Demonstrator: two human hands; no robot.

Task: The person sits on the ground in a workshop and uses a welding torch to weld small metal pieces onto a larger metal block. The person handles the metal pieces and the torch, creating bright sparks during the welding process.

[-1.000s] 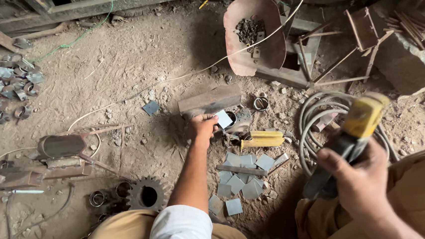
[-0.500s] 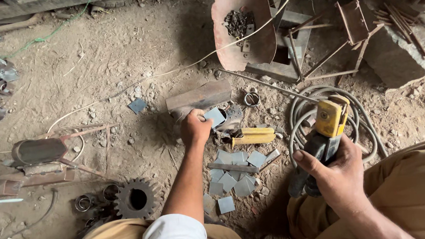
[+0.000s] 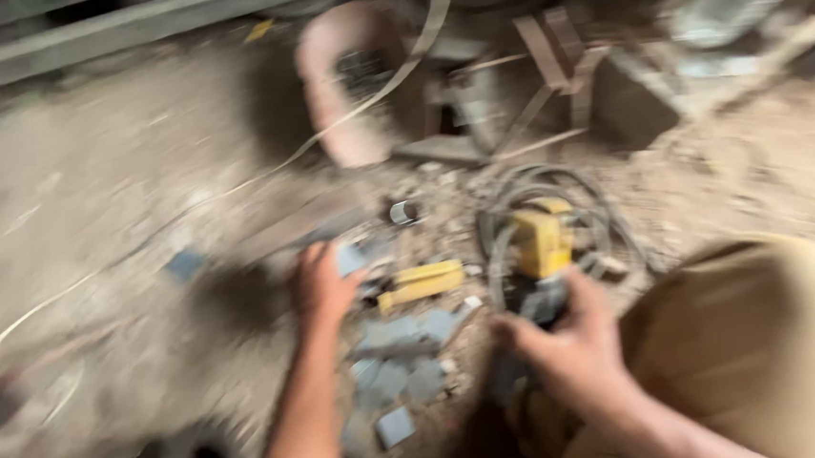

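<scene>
The view is motion-blurred. The left hand (image 3: 320, 283) reaches out over the dirt floor (image 3: 93, 241), its fingers curled on a small grey metal plate (image 3: 352, 258); the blur hides how firmly they grip it. Just right of that hand lies a yellow block (image 3: 421, 283), and nearer the person than the hand is a scatter of flat grey metal squares (image 3: 400, 373). The right hand (image 3: 568, 342) is wrapped around the dark body of a yellow power tool (image 3: 541, 248), which sits inside a coil of cable (image 3: 607, 215). Bare dirt lies open left of the left hand. Beyond both hands, a pink scoop-shaped pan (image 3: 336, 100) and rusty metal frames (image 3: 549, 66) crowd the ground.
</scene>
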